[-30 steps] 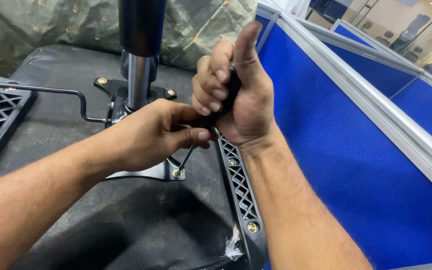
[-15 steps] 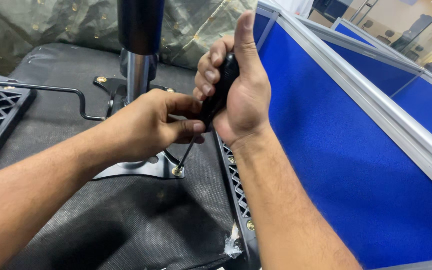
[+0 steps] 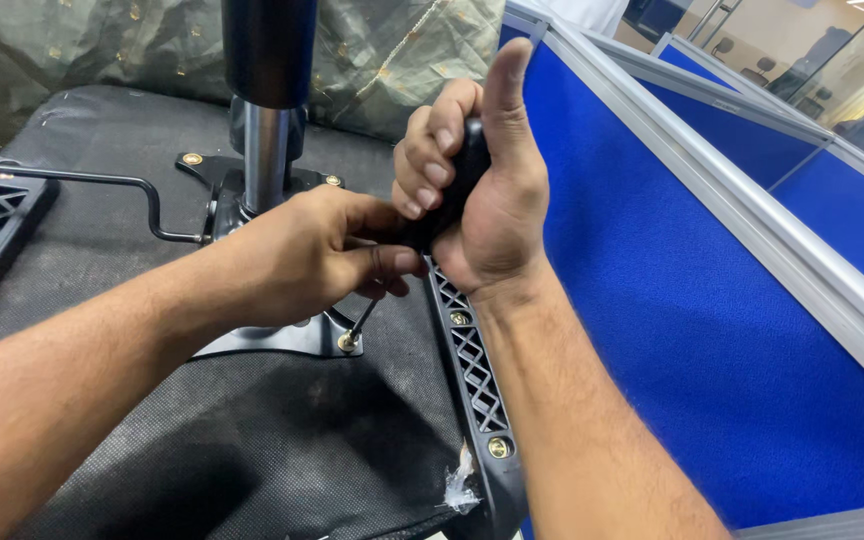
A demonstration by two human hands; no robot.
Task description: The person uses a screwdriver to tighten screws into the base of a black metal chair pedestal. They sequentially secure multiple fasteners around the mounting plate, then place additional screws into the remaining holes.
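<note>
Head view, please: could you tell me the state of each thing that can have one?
Right hand: closed around the black screwdriver handle, thumb up.
Left hand: fingers pinching near the shaft.
Screwdriver: tilted, tip on a screw.
Screw: seated in the metal plate's corner.
Metal plate: lying on the black seat underside.
Lever: sticking out to the left.

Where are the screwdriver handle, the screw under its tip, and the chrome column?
screwdriver handle (image 3: 464,175), head view, black part between the fingers.
screw (image 3: 348,343), head view, its brass head at the plate corner.
chrome column (image 3: 265,155), head view, shiny middle section.
</note>
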